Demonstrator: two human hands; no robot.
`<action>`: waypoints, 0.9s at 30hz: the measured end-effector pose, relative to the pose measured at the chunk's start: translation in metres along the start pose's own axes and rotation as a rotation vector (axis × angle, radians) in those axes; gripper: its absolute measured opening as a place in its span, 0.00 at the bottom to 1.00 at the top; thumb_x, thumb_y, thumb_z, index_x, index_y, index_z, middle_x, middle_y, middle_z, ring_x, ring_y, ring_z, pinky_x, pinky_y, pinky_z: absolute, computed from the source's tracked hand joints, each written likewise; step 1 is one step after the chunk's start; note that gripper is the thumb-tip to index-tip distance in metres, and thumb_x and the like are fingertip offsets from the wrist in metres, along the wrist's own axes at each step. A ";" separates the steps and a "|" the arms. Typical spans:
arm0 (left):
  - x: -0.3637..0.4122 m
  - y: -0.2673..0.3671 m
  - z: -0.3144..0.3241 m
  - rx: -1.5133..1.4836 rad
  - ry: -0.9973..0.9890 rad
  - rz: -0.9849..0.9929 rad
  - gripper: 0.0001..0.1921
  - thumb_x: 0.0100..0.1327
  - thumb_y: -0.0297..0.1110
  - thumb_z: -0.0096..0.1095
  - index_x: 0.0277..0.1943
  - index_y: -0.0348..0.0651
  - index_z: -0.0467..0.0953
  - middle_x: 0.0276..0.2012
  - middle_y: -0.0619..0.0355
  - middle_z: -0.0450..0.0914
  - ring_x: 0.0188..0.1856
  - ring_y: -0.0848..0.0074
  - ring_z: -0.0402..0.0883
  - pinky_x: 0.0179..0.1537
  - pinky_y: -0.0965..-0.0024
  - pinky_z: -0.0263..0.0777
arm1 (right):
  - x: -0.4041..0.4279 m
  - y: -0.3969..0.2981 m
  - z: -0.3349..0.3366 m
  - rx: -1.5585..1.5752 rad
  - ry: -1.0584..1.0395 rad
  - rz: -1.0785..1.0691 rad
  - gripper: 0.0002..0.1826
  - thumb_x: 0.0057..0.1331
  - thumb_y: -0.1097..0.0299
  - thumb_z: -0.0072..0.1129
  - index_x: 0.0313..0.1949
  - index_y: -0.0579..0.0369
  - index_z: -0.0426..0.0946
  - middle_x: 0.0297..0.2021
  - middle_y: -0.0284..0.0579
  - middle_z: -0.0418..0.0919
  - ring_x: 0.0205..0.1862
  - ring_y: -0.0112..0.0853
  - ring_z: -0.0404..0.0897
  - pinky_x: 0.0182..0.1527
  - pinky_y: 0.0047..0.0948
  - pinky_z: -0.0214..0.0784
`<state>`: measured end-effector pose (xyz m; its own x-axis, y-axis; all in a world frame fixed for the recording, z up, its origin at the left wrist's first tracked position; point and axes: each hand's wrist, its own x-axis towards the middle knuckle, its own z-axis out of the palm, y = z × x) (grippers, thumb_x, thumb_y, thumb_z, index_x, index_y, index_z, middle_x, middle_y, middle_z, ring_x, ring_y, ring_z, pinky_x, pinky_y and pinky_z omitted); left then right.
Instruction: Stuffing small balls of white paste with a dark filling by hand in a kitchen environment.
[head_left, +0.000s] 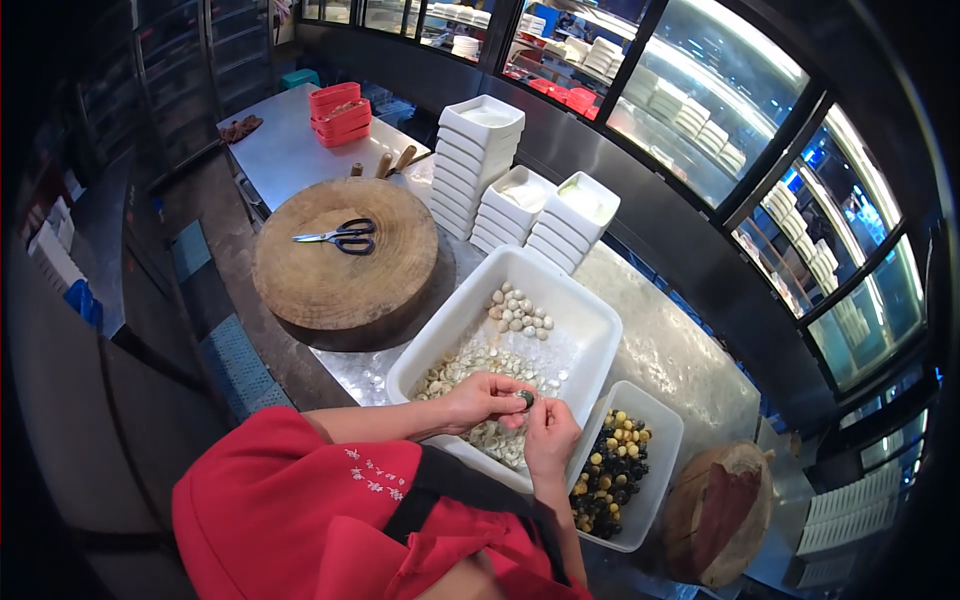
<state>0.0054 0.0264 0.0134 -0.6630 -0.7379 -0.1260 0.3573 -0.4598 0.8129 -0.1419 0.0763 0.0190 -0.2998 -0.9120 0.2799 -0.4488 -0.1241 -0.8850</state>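
My left hand (486, 399) pinches a small dark egg (527, 398) between thumb and fingertips. My right hand (553, 439) meets it from the other side, its curled fingertips at the egg's edge. Both are above a large white plastic tub (592, 300). Broken pale eggshells (495, 442) cover the tub's near and left part; a cluster of whole speckled small eggs (520, 311) lies at its far end. To the right, a smaller translucent tub (670, 442) holds many peeled eggs (611, 472), some black and some yellow.
Scissors (341, 237) lie on a round wooden chopping block (337, 285), with knife handles (394, 161) behind it. White square dishes (476, 161) stand stacked beyond the tub. Red baskets (341, 116) sit farther back. A smaller block (739, 540) bears a dark red cloth-like piece (724, 510).
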 end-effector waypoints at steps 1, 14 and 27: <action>0.000 0.000 -0.001 -0.042 -0.024 -0.012 0.16 0.65 0.25 0.53 0.55 0.34 0.70 0.34 0.54 0.80 0.34 0.77 0.80 0.37 0.76 0.75 | 0.001 0.000 -0.003 -0.075 0.011 -0.047 0.07 0.60 0.72 0.56 0.26 0.62 0.73 0.17 0.47 0.73 0.20 0.33 0.73 0.24 0.30 0.64; 0.002 0.007 -0.001 0.104 -0.075 0.000 0.23 0.62 0.21 0.55 0.60 0.37 0.64 0.34 0.58 0.75 0.34 0.77 0.77 0.36 0.78 0.72 | 0.006 0.004 -0.010 0.162 -0.085 0.035 0.05 0.61 0.75 0.54 0.36 0.61 0.76 0.23 0.40 0.75 0.24 0.30 0.73 0.28 0.25 0.65; 0.009 -0.008 -0.006 0.289 -0.099 0.106 0.20 0.60 0.19 0.56 0.56 0.34 0.67 0.31 0.61 0.75 0.34 0.79 0.78 0.38 0.76 0.72 | -0.001 -0.006 -0.004 0.359 -0.150 0.293 0.09 0.66 0.70 0.50 0.31 0.63 0.75 0.16 0.35 0.72 0.15 0.18 0.68 0.19 0.17 0.59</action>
<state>0.0004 0.0203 0.0025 -0.6976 -0.7164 0.0126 0.2361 -0.2132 0.9481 -0.1420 0.0799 0.0255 -0.2337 -0.9717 -0.0340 -0.0367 0.0438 -0.9984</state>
